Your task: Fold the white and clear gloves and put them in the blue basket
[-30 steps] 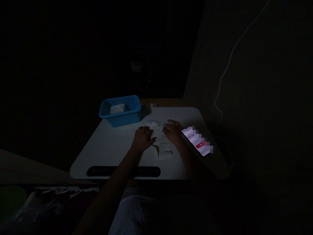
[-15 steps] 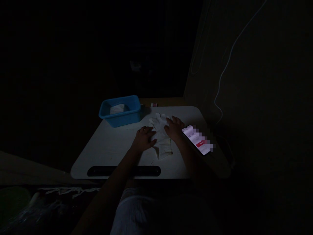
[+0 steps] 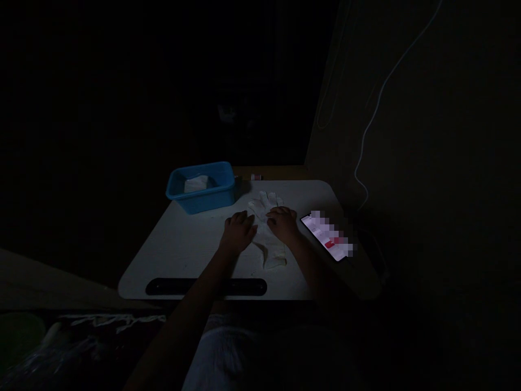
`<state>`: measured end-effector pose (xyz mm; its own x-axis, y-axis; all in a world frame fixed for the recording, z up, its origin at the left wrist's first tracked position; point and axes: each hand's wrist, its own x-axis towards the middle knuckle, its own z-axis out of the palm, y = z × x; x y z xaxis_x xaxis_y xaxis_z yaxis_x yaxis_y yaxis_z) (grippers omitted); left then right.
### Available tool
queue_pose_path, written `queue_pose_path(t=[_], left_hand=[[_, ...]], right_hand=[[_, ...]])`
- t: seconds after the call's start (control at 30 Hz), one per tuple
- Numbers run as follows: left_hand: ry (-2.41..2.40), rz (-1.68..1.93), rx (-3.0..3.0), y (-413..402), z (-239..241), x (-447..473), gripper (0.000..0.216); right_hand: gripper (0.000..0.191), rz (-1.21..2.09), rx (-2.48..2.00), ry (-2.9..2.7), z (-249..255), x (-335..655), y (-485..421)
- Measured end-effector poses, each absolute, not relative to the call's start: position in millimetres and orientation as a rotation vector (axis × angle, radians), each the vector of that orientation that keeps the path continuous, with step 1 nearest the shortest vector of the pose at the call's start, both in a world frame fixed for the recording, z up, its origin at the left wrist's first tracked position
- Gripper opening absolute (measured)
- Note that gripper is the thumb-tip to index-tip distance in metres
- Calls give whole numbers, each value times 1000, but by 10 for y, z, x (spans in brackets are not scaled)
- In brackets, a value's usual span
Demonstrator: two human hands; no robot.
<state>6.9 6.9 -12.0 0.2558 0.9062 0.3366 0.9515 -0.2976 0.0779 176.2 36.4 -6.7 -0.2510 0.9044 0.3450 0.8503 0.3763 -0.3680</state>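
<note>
A white fabric glove (image 3: 272, 247) lies flat on the small white table (image 3: 183, 244), its fingers pointing to the far side and its cuff toward me. My left hand (image 3: 238, 231) rests at the glove's left edge, fingers spread and palm down. Across the middle of the glove lies my right hand (image 3: 283, 222), with its fingers stretched out over the fabric and covering part of it. Neither hand lifts the glove. Dim light hides the finer detail of the fingertips.
At the table's back left stands a blue plastic basin (image 3: 201, 203) with a white item (image 3: 197, 183) inside. A lit phone (image 3: 321, 232) lies to the right. A black slot (image 3: 248, 287) runs along the near edge. A white cable (image 3: 376, 108) hangs at right.
My right hand has moved from the glove's upper right edge inward and slightly toward me, onto its middle. My left hand and the glove stay nearly in place.
</note>
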Motion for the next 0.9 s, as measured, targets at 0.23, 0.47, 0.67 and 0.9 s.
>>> queue_pose_path(t=[0.23,0.47,0.67,0.9], left_hand=[[-1682,-618,-2438,71,-117,46,33],[-1652,-697,-2516,75,-116,41,33],[-1655,-641,-2513,51,-99,65,41],[-1720,-523,-2448,70,-124,63,39]], right_hand=[[19,100,-1510,-2159,-38,1763,334],[21,49,-1536,-2190,-17,1753,299],[19,68,-1518,-2205,-18,1748,294],[18,64,-1551,-2098,-18,1769,299]])
